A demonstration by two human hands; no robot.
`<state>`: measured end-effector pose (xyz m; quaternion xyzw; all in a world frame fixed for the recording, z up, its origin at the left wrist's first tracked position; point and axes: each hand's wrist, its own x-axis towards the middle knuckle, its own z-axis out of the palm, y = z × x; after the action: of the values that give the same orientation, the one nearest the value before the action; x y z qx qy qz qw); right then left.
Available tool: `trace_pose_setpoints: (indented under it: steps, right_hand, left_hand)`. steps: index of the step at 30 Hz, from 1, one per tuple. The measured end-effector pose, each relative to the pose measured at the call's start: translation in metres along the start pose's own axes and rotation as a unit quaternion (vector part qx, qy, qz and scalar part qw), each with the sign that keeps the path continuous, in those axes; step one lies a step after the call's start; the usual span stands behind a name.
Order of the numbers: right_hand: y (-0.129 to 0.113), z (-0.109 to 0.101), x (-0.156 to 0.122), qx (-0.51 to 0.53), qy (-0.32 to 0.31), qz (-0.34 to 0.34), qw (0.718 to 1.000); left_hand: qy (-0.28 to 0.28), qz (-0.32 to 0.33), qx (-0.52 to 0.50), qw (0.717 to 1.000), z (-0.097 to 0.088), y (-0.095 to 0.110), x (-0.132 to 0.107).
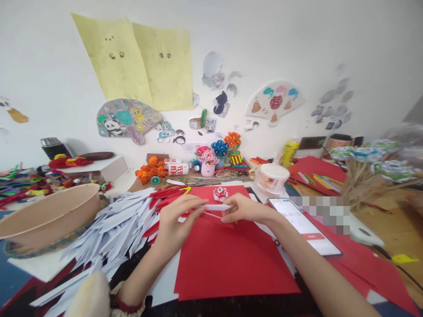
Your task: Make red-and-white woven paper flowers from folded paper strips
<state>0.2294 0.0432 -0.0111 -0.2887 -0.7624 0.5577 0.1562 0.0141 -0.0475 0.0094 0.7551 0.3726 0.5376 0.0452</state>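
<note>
Between my two hands is a narrow folded strip of white paper (216,207), held level above a sheet of red paper (238,264). My left hand (180,215) pinches its left end between thumb and fingers. At the other end, my right hand (239,208) grips it the same way. A thin white edge shows just under the strip; I cannot tell whether it is part of the same piece. Just beyond my fingers sits a small red and white folded-paper piece (220,193). A large pile of folded white strips (115,224) lies to the left of my left hand.
A beige basin (49,211) stands at the far left. On the right lie a phone (304,226) showing a timer and more red paper (370,273). A round plastic tub (271,178) and pipe-cleaner flowers (220,149) line the back. Paper flowers (380,158) rise at the right.
</note>
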Motion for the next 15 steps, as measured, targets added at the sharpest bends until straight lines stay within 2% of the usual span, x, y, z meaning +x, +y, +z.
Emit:
trace_pose_setpoints:
  steps: [4,11,15]
  right_hand:
    - [0.0027,-0.0002,0.0021,0.179,-0.018,0.034,0.983]
    - [0.0053,-0.0031,0.0014,0.259,-0.063,0.030,0.963]
    - [0.0042,-0.0014,0.0012,0.272,-0.085,0.024,0.958]
  left_hand:
    - [-0.043,0.059,0.003,0.997,0.0011,0.0011,-0.0021]
    - [-0.040,0.013,-0.039,0.998,-0.0018,0.0044,0.0030]
    - [-0.077,0.048,-0.001,0.996,-0.0010,0.0010,0.0029]
